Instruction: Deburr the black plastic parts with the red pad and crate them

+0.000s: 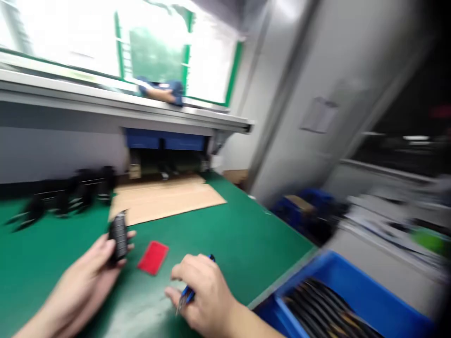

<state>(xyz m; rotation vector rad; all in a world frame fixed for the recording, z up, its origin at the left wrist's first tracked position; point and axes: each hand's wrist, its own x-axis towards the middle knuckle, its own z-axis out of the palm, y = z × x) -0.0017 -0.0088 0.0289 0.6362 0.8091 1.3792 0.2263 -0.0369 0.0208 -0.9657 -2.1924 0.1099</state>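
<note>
My left hand is closed around a black ribbed handle, held tilted upright above the green table, with a thin dark point at its top. My right hand is curled around a small blue-handled tool; its thin metal tip points down towards me, and the palm hides most of it. Blur keeps me from telling the exact kind of either thing. Between the hands a red cloth piece lies flat on the green table, touched by neither hand.
A cardboard sheet lies further back. Several black tools stand in a row at the left. A blue bin with long black pieces sits at the right edge. Beyond the shelf, a person's arm shows.
</note>
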